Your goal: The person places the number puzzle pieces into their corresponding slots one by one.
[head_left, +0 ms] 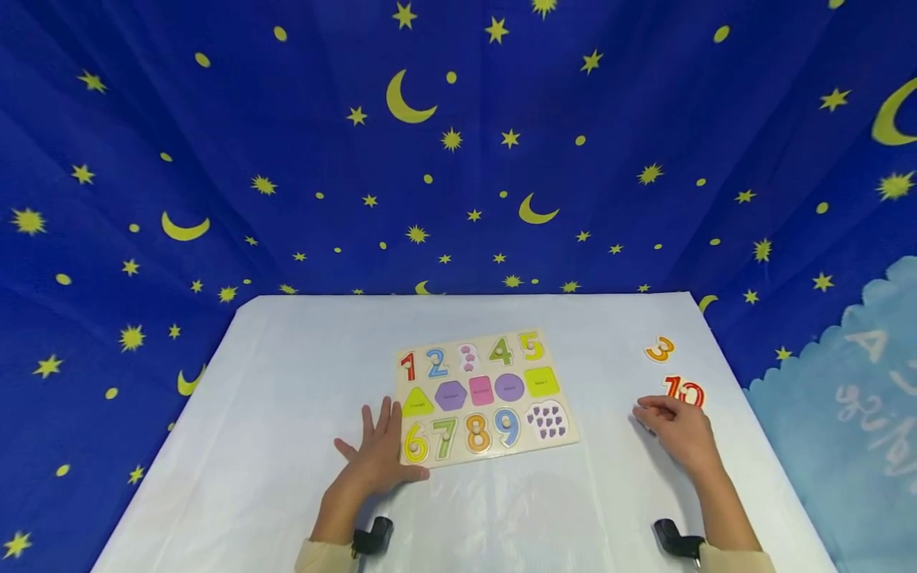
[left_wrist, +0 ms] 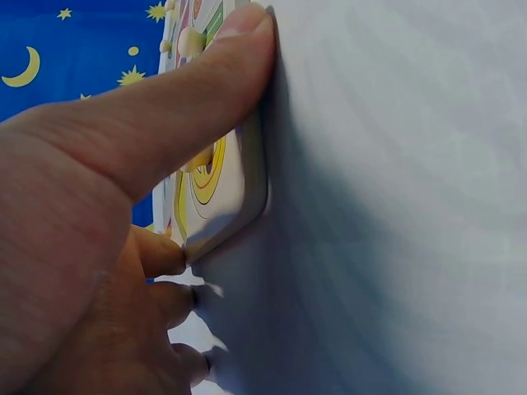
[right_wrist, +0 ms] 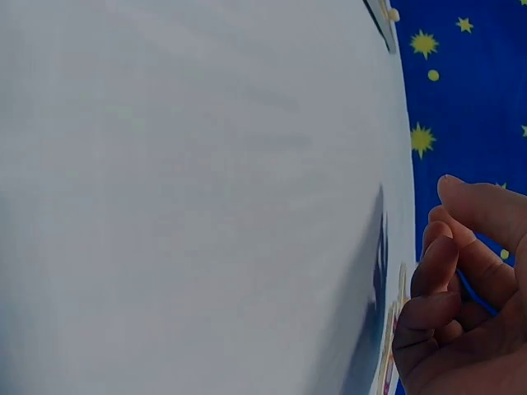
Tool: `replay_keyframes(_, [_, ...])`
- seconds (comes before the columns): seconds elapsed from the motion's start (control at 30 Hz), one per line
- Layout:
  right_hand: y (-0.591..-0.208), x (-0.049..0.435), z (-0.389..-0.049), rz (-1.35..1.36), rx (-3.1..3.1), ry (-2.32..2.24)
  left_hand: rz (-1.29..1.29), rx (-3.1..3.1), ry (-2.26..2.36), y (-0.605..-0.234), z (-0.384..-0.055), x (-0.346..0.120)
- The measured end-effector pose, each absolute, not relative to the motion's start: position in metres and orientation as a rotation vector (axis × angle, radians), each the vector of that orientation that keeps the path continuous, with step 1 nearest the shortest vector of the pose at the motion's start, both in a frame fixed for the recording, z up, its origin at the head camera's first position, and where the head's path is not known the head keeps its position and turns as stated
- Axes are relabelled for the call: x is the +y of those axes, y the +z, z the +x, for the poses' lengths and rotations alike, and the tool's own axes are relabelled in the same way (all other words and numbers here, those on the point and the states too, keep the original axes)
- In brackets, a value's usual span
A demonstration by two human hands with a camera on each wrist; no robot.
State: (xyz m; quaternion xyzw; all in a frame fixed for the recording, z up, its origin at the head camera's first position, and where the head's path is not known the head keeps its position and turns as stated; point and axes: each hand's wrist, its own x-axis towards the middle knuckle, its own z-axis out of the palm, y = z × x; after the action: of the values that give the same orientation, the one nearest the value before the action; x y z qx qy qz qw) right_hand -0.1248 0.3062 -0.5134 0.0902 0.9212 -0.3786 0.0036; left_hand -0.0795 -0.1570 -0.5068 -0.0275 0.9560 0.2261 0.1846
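My left hand (head_left: pixel 376 461) touches the near left corner of a wooden number puzzle board (head_left: pixel 458 455), fingers spread. In the left wrist view its thumb (left_wrist: pixel 189 107) lies along the board's near edge, by the yellow 6 (left_wrist: pixel 210 177). The board bears knobbed number pieces 1, 2, 4 and 5 at the back and 6 to 9 in front. Its 3 slot (head_left: pixel 469 358) and 10 slot (head_left: pixel 548 420) show printed pictures. My right hand (head_left: pixel 677 430) hovers just in front of the red 10 piece (head_left: pixel 693 395), fingers loosely bent around nothing and partly covering the view of it.
An orange 3 piece (head_left: pixel 660 348) lies beyond the 10, at the right of the white table (head_left: pixel 301 358). A blue cloth (head_left: pixel 358 223) with yellow moons and stars hangs behind and at the sides. Black wrist mounts (head_left: pixel 374 535) sit at both sleeves.
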Motion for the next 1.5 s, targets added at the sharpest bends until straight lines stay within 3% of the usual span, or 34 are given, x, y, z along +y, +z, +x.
replay_keyframes(0.4, [-0.511,0.328,-0.121,0.475,2.862,-1.200,-0.102,2.681,0.665,-0.511,-0.071,-0.156])
replay_keyframes(0.8, [-0.509,0.353,-0.144,0.810,2.747,-1.197,-0.093,2.700,0.678,-0.512,-0.069,-0.156])
replay_keyframes(1.5, [-0.525,0.365,-0.154,0.841,2.653,-1.280,-0.055,2.727,0.664,-0.508,-0.076,-0.159])
